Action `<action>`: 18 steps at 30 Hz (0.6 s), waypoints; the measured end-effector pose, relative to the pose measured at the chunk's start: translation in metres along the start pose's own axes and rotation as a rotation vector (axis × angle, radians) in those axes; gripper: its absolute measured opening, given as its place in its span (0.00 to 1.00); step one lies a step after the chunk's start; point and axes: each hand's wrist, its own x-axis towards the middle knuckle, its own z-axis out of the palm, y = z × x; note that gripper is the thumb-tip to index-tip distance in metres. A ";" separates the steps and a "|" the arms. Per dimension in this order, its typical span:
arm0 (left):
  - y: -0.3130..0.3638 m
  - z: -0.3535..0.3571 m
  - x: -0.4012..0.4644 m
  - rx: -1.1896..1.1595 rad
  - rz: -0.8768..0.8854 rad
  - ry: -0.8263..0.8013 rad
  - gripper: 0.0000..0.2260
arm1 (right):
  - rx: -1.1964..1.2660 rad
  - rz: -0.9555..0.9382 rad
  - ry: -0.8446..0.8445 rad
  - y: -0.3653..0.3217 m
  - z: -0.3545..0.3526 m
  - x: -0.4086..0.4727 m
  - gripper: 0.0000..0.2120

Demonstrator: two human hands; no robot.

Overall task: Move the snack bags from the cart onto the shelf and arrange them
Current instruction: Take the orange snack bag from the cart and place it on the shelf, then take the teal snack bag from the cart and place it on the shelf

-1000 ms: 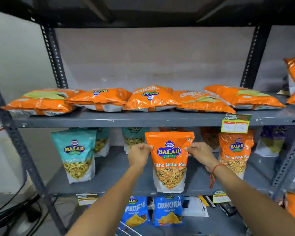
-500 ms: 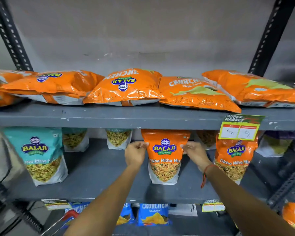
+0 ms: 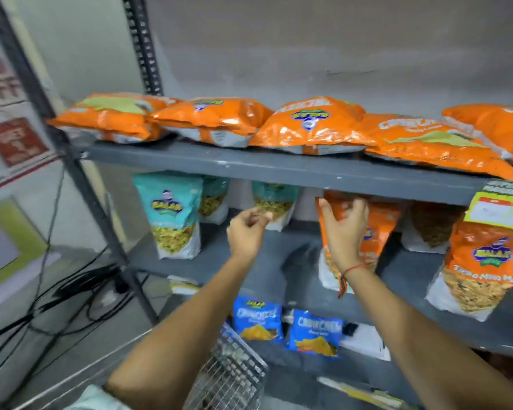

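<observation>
Released by the left hand (image 3: 246,232), whose fingers now curl empty, the orange bag (image 3: 376,232) stands mid-frame on the shelf (image 3: 279,170), right hand (image 3: 342,229) fingers clamping its stiffer top seal; light, soft, slippery.

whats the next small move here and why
Probably let go with the right hand and turn to the cart for another bag. The orange bag it touches stands upright on the middle shelf, and the left hand is off it, loosely curled and holding nothing. Blur hides whether the right hand grips or only rests.
</observation>
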 end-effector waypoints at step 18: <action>-0.251 -0.390 -0.189 0.478 -0.961 0.504 0.14 | -0.352 0.208 -1.430 0.117 0.273 -0.292 0.27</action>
